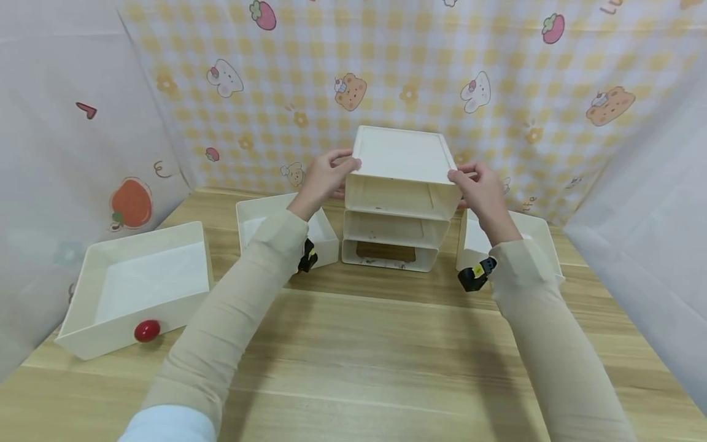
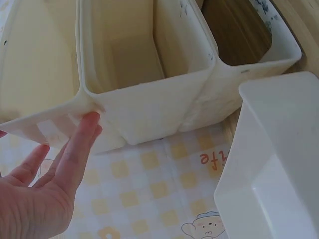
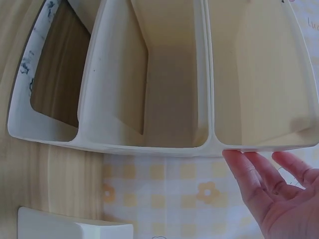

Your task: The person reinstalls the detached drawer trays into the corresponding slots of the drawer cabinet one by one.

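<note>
L hand [image 1: 323,181] & R hand [image 1: 480,190] gripping 3-tier rack [image 1: 397,195], nr desk's [image 1: 375,350] back edge, desk showing thru btm tier [image 1: 386,264], red oval obj [image 1: 147,331] beside bin [image 1: 107,328] nr L edge

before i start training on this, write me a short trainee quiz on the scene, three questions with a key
1. How many tiers does the stack have?
2. True or false: the right hand is touching the bottom tier.
3. What colour is the small oval at the near side of the leftmost bin? a) green b) red c) black

Key
1. Three.
2. False: its fingers touch the top tier.
3. b
</note>
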`<state>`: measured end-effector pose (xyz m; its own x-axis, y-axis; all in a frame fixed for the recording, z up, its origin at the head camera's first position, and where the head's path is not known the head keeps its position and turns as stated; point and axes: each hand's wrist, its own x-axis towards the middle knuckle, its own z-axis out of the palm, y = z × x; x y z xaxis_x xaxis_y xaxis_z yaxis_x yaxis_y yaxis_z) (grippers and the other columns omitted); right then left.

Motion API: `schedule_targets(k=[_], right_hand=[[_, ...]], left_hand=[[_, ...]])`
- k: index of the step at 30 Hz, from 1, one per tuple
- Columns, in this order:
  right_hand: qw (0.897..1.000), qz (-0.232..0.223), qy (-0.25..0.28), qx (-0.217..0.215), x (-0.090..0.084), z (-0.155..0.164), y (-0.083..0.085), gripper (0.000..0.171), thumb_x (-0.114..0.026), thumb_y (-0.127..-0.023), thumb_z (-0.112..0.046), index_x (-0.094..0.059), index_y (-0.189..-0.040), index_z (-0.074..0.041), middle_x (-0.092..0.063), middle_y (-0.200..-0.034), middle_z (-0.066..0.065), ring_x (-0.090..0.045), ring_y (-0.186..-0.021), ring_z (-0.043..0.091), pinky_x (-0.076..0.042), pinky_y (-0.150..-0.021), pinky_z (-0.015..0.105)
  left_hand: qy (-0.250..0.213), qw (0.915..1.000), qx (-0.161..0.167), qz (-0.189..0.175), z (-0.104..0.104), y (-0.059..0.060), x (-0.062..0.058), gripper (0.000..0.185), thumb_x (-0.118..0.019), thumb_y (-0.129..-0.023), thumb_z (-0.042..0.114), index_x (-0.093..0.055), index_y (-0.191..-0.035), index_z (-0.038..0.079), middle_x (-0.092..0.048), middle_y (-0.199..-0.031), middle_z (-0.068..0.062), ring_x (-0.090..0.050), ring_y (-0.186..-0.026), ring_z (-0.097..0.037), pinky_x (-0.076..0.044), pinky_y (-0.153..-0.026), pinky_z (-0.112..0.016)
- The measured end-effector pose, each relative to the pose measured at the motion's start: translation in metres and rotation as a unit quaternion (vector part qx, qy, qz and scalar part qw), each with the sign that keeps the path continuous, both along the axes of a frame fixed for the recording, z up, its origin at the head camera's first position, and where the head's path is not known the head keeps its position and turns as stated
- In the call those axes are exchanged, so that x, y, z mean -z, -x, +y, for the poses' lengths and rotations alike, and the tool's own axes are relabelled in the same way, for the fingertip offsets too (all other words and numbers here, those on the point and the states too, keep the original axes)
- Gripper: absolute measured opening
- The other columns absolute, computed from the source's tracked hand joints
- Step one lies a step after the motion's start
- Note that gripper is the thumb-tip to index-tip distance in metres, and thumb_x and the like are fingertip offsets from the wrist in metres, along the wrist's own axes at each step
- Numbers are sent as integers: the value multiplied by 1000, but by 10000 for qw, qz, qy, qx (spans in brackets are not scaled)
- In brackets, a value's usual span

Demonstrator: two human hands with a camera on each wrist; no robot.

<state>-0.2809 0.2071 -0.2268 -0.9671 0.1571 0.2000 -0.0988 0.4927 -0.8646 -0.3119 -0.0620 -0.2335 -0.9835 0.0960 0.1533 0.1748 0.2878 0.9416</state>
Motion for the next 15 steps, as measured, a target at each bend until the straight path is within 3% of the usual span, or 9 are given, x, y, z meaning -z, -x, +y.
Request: schedule_targets(k=[15], right_hand=[[9997,113,-203,-92,-2,2,2,23,-51,-88,-29,-50,-98,-8,-49,-92,4,-55,-61,9,-54,-54,23]], left_hand=[[31,9999,99,-135,-2,1,-3,43,-57,-89,36,-55,-129,20,-58,-116,-6,-57,-66,-19,-57,-64,-32]])
